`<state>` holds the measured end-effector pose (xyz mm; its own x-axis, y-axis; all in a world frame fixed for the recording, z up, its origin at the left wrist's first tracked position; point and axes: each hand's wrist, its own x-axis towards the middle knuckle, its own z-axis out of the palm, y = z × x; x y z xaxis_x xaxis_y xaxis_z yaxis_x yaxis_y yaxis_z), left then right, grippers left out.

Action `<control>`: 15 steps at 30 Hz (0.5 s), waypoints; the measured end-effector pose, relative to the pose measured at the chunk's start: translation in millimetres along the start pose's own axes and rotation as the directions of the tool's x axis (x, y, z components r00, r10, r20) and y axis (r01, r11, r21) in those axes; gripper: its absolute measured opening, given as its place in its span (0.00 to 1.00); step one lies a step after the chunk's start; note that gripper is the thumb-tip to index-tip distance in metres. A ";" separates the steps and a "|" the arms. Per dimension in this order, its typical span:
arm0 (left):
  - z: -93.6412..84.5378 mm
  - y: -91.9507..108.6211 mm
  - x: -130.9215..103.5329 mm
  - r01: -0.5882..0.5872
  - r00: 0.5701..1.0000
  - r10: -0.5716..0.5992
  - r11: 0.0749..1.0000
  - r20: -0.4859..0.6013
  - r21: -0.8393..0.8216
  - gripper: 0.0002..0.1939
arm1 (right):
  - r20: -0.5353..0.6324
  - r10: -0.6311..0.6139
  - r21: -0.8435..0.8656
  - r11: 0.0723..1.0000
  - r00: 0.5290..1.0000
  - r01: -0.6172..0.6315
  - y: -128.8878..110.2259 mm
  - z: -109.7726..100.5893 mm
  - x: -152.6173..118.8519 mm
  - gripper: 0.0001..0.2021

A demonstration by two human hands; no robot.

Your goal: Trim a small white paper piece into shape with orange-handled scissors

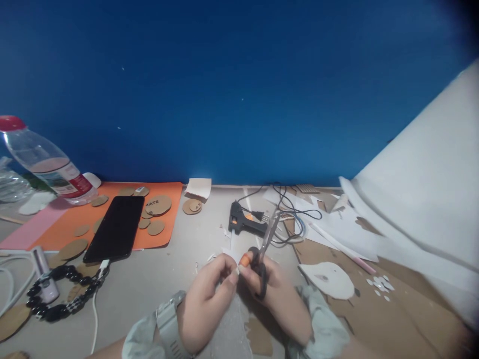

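My left hand (210, 286) is closed, thumb and forefinger pinched at a small white piece (237, 269), perhaps paper. Close beside it, the fingertips of my right hand (271, 281) come up to the same piece. Scissors (267, 239) with dark handles hang on my right hand, blades pointing up and away. An orange part (245, 260) shows by the handles; whether it belongs to the scissors I cannot tell. Just beyond my hands a black glue gun (249, 224) lies on its side, a pale glue stick or strip near its nozzle.
Cardboard discs (159, 205) lie on orange paper (164, 238) at left, with a black phone (116, 227), bead bracelet (56, 314) and bottle (56, 169). Right are cables (295, 212), a white cut-out (329, 280), small white bits (379, 284) and cardboard (392, 319). A blue wall (239, 99) stands behind.
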<state>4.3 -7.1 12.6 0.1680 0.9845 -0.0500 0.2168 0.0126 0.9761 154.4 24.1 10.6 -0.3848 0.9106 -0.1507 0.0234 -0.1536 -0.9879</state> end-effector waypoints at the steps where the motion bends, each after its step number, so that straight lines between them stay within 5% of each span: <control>1: -0.2 0.4 0.1 0.001 1.000 -0.001 1.000 -0.005 -0.004 0.11 | 0.002 -0.004 -0.001 1.000 1.000 0.004 0.1 -0.1 0.4 0.12; 15: -0.9 -5.2 -1.9 -0.007 1.000 0.007 1.000 -0.015 0.001 0.12 | 0.009 0.005 -0.043 0.999 1.000 -0.005 -3.5 1.8 -3.4 0.09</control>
<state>2.0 -8.9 7.8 0.1551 0.9871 -0.0398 0.2162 0.0054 0.9763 154.0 20.9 14.7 -0.3933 0.9062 -0.1554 0.0647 -0.1413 -0.9878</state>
